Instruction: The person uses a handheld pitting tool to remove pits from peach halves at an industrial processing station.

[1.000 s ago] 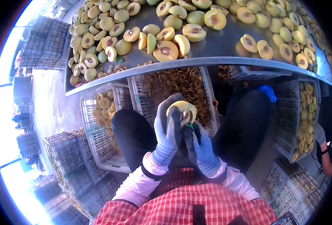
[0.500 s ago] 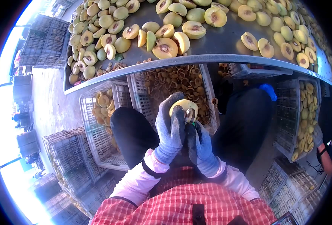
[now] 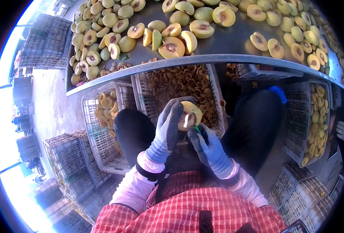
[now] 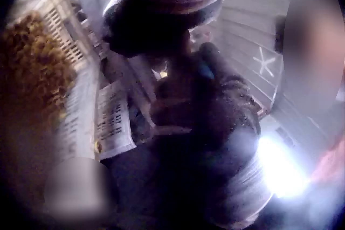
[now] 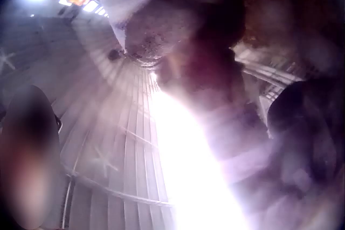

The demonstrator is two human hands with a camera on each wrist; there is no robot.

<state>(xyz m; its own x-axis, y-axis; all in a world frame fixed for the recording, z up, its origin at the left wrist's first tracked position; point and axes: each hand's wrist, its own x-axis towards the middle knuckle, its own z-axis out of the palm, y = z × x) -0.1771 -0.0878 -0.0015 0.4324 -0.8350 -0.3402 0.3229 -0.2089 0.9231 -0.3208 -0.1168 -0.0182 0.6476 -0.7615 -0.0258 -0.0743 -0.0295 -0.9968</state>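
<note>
In the head view, my gloved left hand (image 3: pixel 165 126) grips a yellow halved peach-like fruit (image 3: pixel 195 109), its cut face turned toward my right hand. My right hand (image 3: pixel 212 150), also gloved, holds a small pitting tool with a green handle (image 3: pixel 197 129). The tool's shiny metal loop (image 3: pixel 186 121) lies at the middle of the cut face. Both hands are over my lap, close in front of a crate of scraps. In the wrist views the gloves (image 4: pixel 232 106) (image 5: pixel 161 30) are dark and blurred, and the fruit is hardly visible.
A metal table (image 3: pixel 234 42) with many halved fruits runs across the front, its raised edge (image 3: pixel 218 60) nearest me. Beneath it stands a crate (image 3: pixel 217 91) of brown scraps. Fruit crates (image 3: pixel 102 155) (image 3: pixel 296 128) flank my knees. Another person's gloved hand (image 3: pixel 341 131) shows at far right.
My left hand has shifted slightly left and turned, its thumb drawn back from the fruit's face. The right hand has lowered a little away from it. The other person's hand moved up and right.
</note>
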